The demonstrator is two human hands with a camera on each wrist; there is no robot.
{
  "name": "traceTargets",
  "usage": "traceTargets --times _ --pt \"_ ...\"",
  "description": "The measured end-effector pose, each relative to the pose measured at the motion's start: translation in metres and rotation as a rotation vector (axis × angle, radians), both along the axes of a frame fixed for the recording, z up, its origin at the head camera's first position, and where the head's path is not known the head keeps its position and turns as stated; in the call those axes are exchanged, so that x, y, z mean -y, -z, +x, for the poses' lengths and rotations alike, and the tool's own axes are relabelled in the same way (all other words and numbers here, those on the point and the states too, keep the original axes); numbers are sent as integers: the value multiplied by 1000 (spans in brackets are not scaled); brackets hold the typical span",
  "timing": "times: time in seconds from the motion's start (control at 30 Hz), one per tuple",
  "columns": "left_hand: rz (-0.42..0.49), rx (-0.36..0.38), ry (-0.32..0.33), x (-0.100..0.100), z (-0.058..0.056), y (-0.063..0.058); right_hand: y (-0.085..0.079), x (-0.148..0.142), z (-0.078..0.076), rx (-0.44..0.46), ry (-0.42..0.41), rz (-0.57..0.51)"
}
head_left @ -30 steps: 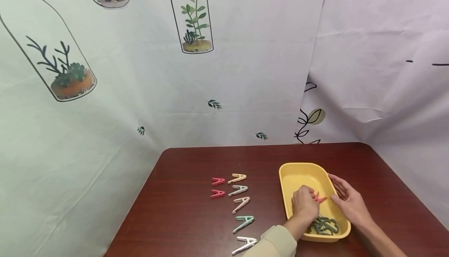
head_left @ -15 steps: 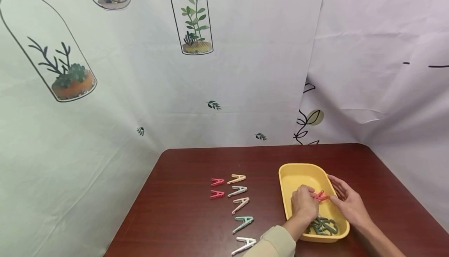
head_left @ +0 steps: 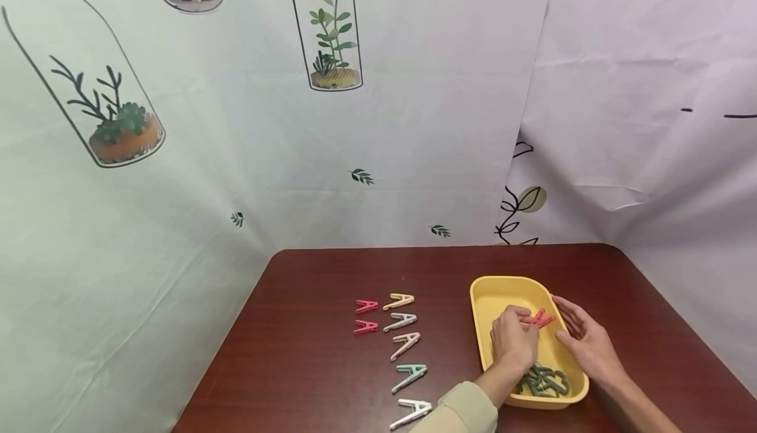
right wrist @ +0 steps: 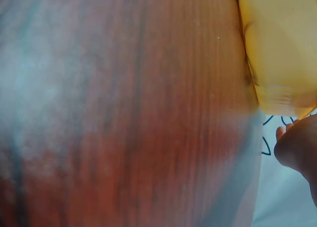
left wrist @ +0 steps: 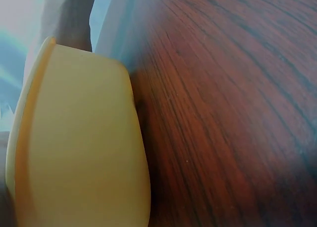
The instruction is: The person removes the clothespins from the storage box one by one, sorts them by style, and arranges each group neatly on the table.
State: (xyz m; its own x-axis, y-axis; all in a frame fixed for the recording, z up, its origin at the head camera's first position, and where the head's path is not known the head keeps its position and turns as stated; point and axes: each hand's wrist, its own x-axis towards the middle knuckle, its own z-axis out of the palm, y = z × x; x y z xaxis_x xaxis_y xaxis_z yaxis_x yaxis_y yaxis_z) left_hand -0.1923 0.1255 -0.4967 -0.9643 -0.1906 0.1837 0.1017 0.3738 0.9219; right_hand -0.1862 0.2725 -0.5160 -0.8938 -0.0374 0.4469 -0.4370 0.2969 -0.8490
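A yellow plastic tray (head_left: 485,301) stands on the right side of the table. My left hand (head_left: 513,336) reaches into it, its fingertips pinching a red clothespin (head_left: 542,318). The clothespin's near end is hidden by the fingers. My right hand (head_left: 591,341) holds the tray's right edge, thumb over the rim and fingers along the outside. At the near end of the tray lie several dark green curved pieces (head_left: 547,380). The left wrist view is filled largely by the tray's outer wall (left wrist: 84,128); in the right wrist view the tray (right wrist: 282,44) fills the upper right.
Left of the tray, clothespins lie in two columns on the dark red wooden table (head_left: 307,354). Two are red, one of them this red clothespin (head_left: 367,326); the other column has several larger ones, including a green clothespin (head_left: 410,378) and a white clothespin (head_left: 412,413).
The red clothespin in my left hand has turned and shifted slightly toward the tray's far end, away from the right thumb. My right hand has stayed on the tray's edge.
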Motion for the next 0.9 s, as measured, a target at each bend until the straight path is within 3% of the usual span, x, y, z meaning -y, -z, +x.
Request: traceTargets --times 0.3,0.57,0.9 --pt "80 -139 -13 4 3 -10 -1 2 1 -4 0 -4" --pt "268 -195 21 7 3 -13 0 0 2 8 22 16" --pt "459 -242 114 15 7 -18 0 0 3 26 38 35"
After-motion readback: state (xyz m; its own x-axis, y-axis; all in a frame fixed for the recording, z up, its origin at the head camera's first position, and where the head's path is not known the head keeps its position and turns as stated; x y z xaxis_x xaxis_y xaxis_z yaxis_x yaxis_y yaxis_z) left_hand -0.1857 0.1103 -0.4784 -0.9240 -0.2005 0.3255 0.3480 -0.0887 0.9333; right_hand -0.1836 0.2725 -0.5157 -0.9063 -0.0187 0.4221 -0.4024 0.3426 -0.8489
